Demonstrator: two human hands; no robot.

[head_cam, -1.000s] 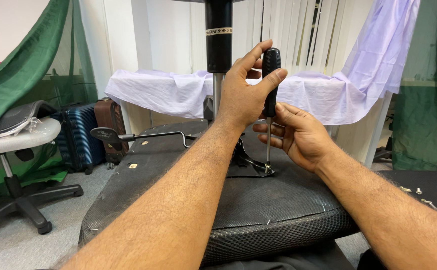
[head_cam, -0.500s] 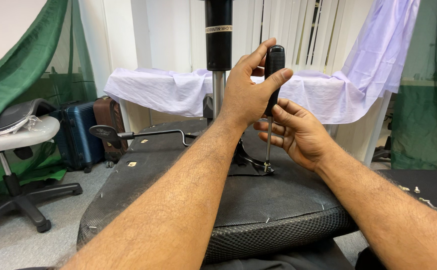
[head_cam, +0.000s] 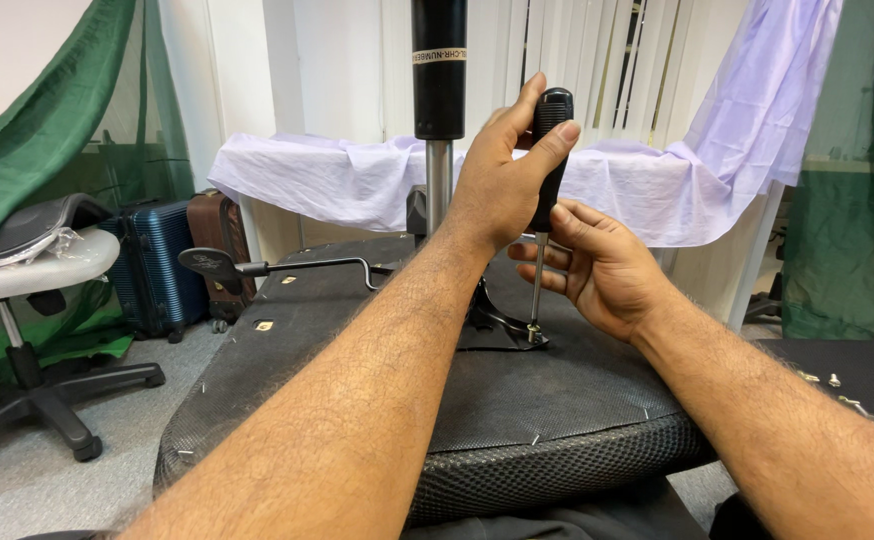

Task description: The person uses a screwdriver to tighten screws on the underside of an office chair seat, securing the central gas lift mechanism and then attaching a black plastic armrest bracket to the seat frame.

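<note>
**Screwdriver upright on the screw under the chair seat**

Since the earlier pictures almost nothing has shifted: your left hand [head_cam: 502, 185] has stayed on the black handle of the screwdriver [head_cam: 549, 165], and only its fingers have moved a little around it. The left grip is closed around the handle, thumb on top near the end. Your right hand [head_cam: 602, 265] is half closed, and its fingertips [head_cam: 547, 255] guide the thin metal shaft from the side.

You see the tip standing on a small screw [head_cam: 534, 330] at the metal plate [head_cam: 502, 325] in the middle of the upturned chair seat [head_cam: 437, 400], just beside the black and silver column [head_cam: 439, 120]. A lever [head_cam: 287, 265] sticks out to the left.

To do this step well, I think you should keep the shaft straight above the screw, press down steadily with the left hand, and let the right fingers only steady it. If the tool leans, the tip may slip out. More loose screws [head_cam: 857, 395] lie on the dark surface at the right.
</note>
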